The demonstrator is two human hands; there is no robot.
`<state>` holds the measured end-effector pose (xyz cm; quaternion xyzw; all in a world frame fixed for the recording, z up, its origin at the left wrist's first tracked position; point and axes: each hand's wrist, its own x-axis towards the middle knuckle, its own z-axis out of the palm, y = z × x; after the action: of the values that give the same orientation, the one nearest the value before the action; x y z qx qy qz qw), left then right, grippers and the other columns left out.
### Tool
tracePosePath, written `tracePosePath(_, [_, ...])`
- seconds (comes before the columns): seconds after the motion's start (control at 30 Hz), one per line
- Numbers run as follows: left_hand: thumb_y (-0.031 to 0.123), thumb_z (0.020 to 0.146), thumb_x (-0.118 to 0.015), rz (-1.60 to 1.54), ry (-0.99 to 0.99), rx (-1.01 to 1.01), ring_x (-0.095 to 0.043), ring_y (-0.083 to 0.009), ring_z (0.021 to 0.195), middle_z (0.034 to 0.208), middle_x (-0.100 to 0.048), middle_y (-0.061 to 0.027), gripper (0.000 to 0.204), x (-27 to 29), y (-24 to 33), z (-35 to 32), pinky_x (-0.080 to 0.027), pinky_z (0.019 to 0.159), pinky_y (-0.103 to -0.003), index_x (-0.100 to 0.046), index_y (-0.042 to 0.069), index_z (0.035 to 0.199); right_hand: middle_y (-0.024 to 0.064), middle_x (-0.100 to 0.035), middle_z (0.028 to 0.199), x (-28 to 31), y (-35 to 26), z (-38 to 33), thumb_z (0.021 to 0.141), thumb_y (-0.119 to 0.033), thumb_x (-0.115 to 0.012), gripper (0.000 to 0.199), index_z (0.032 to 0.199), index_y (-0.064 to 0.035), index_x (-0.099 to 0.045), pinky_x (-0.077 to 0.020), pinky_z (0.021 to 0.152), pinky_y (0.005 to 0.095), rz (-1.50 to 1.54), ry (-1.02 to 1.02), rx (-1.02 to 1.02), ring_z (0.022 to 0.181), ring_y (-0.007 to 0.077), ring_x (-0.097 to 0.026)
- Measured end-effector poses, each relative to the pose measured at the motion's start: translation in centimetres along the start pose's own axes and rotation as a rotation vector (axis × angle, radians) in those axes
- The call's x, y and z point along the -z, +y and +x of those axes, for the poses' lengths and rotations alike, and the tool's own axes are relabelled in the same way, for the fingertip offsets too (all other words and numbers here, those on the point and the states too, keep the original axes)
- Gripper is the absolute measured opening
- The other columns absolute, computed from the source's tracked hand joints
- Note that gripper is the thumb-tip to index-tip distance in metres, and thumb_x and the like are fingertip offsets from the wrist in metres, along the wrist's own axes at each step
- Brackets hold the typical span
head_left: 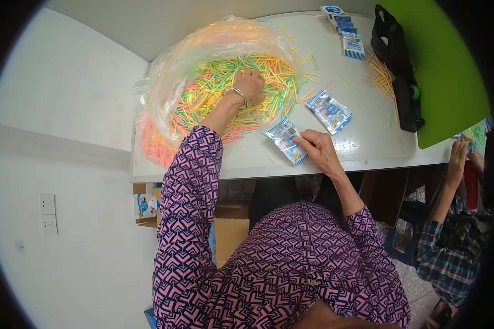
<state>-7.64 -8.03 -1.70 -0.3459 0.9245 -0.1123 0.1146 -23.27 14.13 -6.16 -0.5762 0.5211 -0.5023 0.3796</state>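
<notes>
The person's left hand [250, 88] reaches into an open clear bag [222, 39], resting on the coloured sticks [200, 103] heaped inside; whether its fingers grip any cannot be told. The right hand [321, 152] pinches a blue-and-white packet [281, 138] between thumb and fingers near the table's [373, 154] front edge. A second packet [329, 112] lies just beyond it.

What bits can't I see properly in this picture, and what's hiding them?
All in the head view:
Left hand: fingertips, hidden behind its own knuckles.
Right hand: some fingers, hidden behind the blue-and-white packet.
The packet's small print: too tiny to read.
Cardboard box: partly hidden by the patterned shirt.
Co-worker's plaid shirt: cut off by the dark rim.
</notes>
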Motion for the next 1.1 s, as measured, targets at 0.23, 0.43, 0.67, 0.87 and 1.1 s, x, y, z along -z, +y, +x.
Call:
tracePosePath(0.23, [0.021,0.08,-0.049,-0.014,0.174,0.027,-0.05,-0.0271,0.107,0.107,-0.056,-0.0129,0.028,-1.8,-0.8,-0.3,-0.034,0.089,-0.048,-0.061,0.007,0.102,0.0038,-0.049,0.062,0.0,-0.2,0.2,0.085,-0.015,-0.061,0.023,0.081,0.0072,-0.06,-0.0338,0.054,0.0253,0.029,-0.016,-0.025,0.059,0.0087,-0.043])
tracePosePath(0.43, [0.027,0.087,-0.046,-0.546,0.16,0.292,-0.056,-0.0337,0.095,0.096,-0.06,-0.0189,0.028,0.0,-4.1,-1.2,-0.037,0.078,-0.054,-0.052,0.004,0.101,-0.005,-0.053,0.066,-0.2,-0.3,1.0,0.087,-0.017,-0.06,0.022,0.082,0.0042,-0.064,-0.0338,0.056,0.0203,0.25,0.059,-0.16,0.063,0.0022,-0.043])
tracePosePath(0.67, [0.034,0.088,-0.047,-0.633,0.244,0.238,-0.059,-0.0394,0.088,0.086,-0.062,-0.0226,0.037,0.9,-4.9,-2.1,-0.042,0.077,-0.047,-0.046,-0.001,0.102,-0.007,-0.053,0.067,-0.4,-0.7,3.8,0.088,-0.018,-0.06,0.021,0.083,0.0016,-0.066,-0.0327,0.056,0.0185,0.304,0.118,-0.1,0.062,0.0006,-0.042])
tracePosePath(0.87, [0.03,0.088,-0.047,-0.867,0.392,0.227,-0.059,-0.0365,0.081,0.084,-0.061,-0.0244,0.034,-0.8,-6.3,-2.8,-0.043,0.073,-0.046,-0.048,-0.002,0.1,-0.0073,-0.051,0.062,-1.6,-2.0,4.4,0.088,-0.022,-0.059,0.026,0.075,-0.0002,-0.063,-0.0297,0.053,0.02,0.368,0.151,-0.098,0.059,0.0012,-0.038])
tracePosePath(1.1, [0.022,0.093,-0.049,-1.83,0.382,0.319,-0.058,-0.0217,0.088,0.102,-0.06,-0.0137,0.029,2.5,-3.9,-3.6,-0.047,0.078,-0.034,-0.048,-0.002,0.11,-0.002,-0.061,0.08,-2.2,-0.9,7.0,0.09,-0.02,-0.058,0.017,0.091,-0.0032,-0.062,-0.0415,0.072,0.022,0.735,0.252,-0.224,0.074,0.0058,-0.055])
